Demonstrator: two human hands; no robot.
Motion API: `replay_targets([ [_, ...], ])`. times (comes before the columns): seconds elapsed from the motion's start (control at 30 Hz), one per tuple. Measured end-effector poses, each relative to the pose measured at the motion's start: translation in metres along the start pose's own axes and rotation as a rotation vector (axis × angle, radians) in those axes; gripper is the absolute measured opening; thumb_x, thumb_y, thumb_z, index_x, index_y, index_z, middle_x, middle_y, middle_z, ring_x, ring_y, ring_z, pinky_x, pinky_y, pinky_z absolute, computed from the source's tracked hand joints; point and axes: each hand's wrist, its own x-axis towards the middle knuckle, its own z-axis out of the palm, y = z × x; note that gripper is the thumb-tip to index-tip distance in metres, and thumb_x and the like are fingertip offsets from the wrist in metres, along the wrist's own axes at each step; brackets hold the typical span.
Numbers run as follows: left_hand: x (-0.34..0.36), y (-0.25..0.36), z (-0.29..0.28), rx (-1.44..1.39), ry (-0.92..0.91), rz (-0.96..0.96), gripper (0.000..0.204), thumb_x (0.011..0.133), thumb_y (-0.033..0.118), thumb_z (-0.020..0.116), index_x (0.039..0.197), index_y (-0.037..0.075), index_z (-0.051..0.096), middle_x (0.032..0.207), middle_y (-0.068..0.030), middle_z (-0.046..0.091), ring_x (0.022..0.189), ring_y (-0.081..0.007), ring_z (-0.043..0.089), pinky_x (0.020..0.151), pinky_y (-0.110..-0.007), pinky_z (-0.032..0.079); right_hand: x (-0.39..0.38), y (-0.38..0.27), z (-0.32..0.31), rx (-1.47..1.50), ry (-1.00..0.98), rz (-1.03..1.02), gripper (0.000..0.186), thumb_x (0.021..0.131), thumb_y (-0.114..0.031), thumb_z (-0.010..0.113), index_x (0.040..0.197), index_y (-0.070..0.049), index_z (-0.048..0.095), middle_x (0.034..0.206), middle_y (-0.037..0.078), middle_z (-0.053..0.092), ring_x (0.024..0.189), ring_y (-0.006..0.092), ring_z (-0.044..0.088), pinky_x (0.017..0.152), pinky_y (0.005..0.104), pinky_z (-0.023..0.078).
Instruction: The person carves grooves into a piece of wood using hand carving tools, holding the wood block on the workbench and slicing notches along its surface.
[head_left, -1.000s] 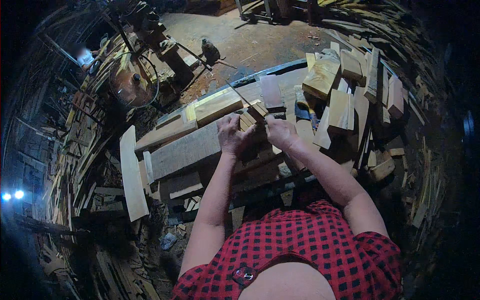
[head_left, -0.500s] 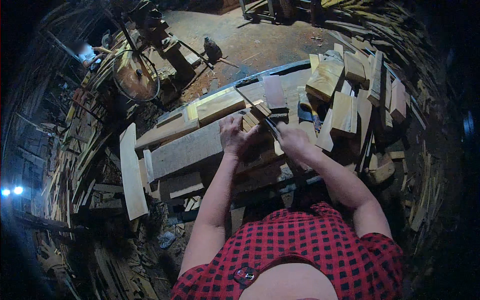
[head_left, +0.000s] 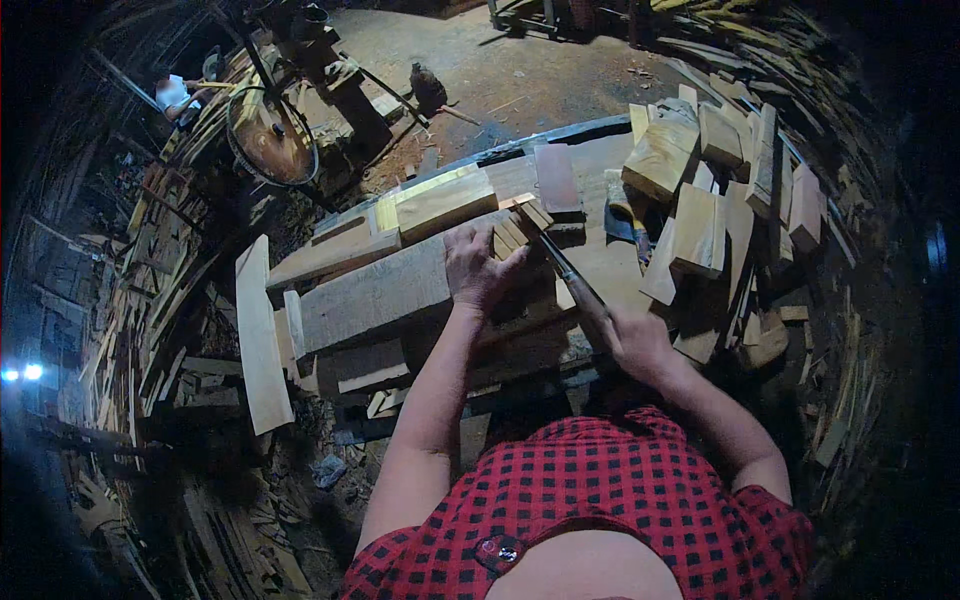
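My left hand (head_left: 476, 270) presses and grips a small pale, slatted wood block (head_left: 510, 238) at the end of a thick grey-brown plank (head_left: 375, 295). In my right hand (head_left: 640, 345), closed round its handle, is a long, narrow-bladed hand tool (head_left: 572, 277). Its thin blade slants away to the left and runs beside the slatted block; I cannot tell whether it is a file or a saw. A second small wood piece (head_left: 537, 213) sits just beyond, against the blade. Behind them lies a pinkish flat block (head_left: 556, 177).
Cut blocks (head_left: 698, 230) are heaped at the right of the bench, beside a dark tool with a yellowish part (head_left: 625, 220). A pale board (head_left: 262, 335) leans over the left end. Far left stand a large round wheel (head_left: 272, 137) and a person (head_left: 175, 97). Scrap strips surround the bench.
My right hand has drawn the tool back toward me and to the right, so more handle shows and less blade reaches past the block. My left hand keeps its hold.
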Motion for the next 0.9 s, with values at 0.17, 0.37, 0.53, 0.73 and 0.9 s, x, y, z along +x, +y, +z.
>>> replay_targets([
  [0.17,0.004,0.007,0.002,-0.023,0.019,0.008,0.055,0.066,0.052,0.071,0.097,0.008,0.061,0.093,-0.0133,0.054,0.093,-0.0336,0.049,0.081,-0.044,0.042,0.116,-0.031,0.011,-0.006,0.100,0.021,0.011,0.084,-0.010,0.047,0.090,-0.004,0.053,0.074,0.021,0.062,0.073,0.0391,0.063,0.060,0.0474,0.051],
  [0.37,0.002,0.003,0.008,-0.020,0.054,0.021,0.051,0.065,0.050,0.073,0.091,0.008,0.060,0.088,-0.0119,0.054,0.087,-0.0325,0.049,0.078,-0.043,0.042,0.078,-0.024,0.004,0.070,0.063,0.014,0.013,0.086,-0.015,0.047,0.092,-0.006,0.053,0.076,0.020,0.062,0.072,0.0389,0.062,0.063,0.0477,0.050],
  [0.53,0.000,0.001,0.004,-0.015,0.022,-0.005,0.049,0.066,0.049,0.072,0.089,0.008,0.059,0.085,-0.0115,0.052,0.088,-0.0324,0.049,0.076,-0.044,0.042,-0.019,0.008,0.000,0.082,0.029,0.030,0.018,0.087,-0.022,0.051,0.094,-0.006,0.055,0.076,0.020,0.062,0.069,0.0394,0.062,0.061,0.0498,0.049],
  [0.73,0.002,0.004,0.004,0.000,0.017,0.007,0.051,0.066,0.049,0.072,0.092,0.007,0.061,0.088,-0.0122,0.054,0.090,-0.0331,0.049,0.078,-0.043,0.042,0.059,-0.010,0.001,-0.005,-0.006,0.005,0.021,0.090,-0.024,0.045,0.091,-0.004,0.054,0.072,0.021,0.062,0.068,0.0394,0.062,0.061,0.0494,0.050],
  [0.9,0.005,0.010,0.004,-0.060,-0.001,-0.009,0.054,0.067,0.052,0.070,0.094,0.007,0.061,0.093,-0.0131,0.055,0.094,-0.0331,0.049,0.083,-0.043,0.042,0.114,-0.022,0.023,0.003,0.067,0.029,0.018,0.090,-0.020,0.044,0.093,-0.005,0.054,0.076,0.021,0.063,0.068,0.0391,0.062,0.061,0.0504,0.050],
])
